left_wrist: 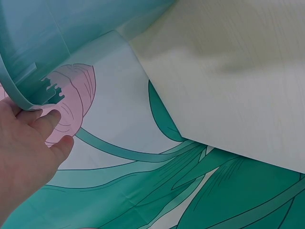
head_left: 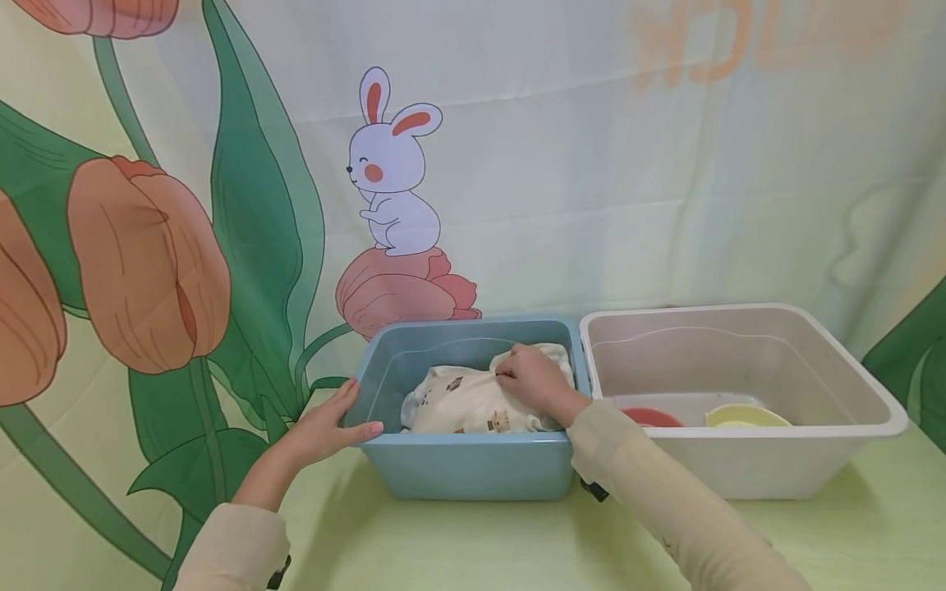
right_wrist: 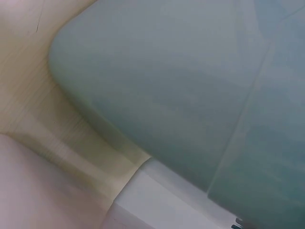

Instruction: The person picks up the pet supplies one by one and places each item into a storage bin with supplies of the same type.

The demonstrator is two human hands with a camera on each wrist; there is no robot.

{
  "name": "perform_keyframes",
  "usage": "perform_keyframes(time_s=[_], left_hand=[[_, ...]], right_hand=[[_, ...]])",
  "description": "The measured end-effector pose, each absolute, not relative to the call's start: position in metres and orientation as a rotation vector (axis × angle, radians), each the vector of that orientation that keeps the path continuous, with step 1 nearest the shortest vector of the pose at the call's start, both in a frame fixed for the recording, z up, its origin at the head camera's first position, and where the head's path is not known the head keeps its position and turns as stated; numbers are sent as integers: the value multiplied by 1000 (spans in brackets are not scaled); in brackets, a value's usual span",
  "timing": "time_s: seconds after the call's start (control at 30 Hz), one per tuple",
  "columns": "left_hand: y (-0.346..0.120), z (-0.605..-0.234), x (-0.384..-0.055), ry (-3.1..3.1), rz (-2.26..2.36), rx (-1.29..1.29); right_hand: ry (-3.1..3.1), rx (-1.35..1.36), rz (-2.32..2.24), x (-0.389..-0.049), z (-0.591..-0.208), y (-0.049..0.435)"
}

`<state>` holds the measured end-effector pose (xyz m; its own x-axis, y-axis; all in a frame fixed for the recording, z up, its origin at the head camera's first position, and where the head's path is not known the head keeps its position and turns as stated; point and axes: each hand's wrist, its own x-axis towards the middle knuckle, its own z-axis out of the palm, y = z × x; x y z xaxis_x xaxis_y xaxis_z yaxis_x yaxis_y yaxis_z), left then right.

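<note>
A blue plastic bin (head_left: 473,468) stands on the table with a cream cloth (head_left: 461,402) bunched up inside it. Small animal prints dot this fabric. Reaching over the bin's right side, my right hand (head_left: 535,382) pinches the cloth with curled fingers; its fingertips are partly hidden by the fabric. My left hand (head_left: 325,423) rests at the bin's front left corner, thumb spread along the front rim and fingers along the left rim. In the left wrist view the fingers (left_wrist: 47,121) touch the rim from outside. The right wrist view shows mostly the bin's outer wall (right_wrist: 167,95).
Close against the blue bin's right side stands a larger off-white bin (head_left: 739,460). In it lie a red rounded item (head_left: 652,417) and a yellow one (head_left: 746,416), both partly hidden by the front wall. A printed curtain (head_left: 554,205) hangs behind the pale table (head_left: 488,546).
</note>
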<state>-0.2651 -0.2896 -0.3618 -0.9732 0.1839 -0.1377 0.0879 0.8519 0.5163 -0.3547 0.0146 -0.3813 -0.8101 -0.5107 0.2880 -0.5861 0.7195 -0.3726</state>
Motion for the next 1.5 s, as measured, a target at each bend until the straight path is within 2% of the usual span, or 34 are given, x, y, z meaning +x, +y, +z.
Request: perform_keyframes(time_s=[1.5], left_hand=[[-289,-359,-263,2836,793,218]], right_hand=[[-2953,863,668,-359,-389,13]])
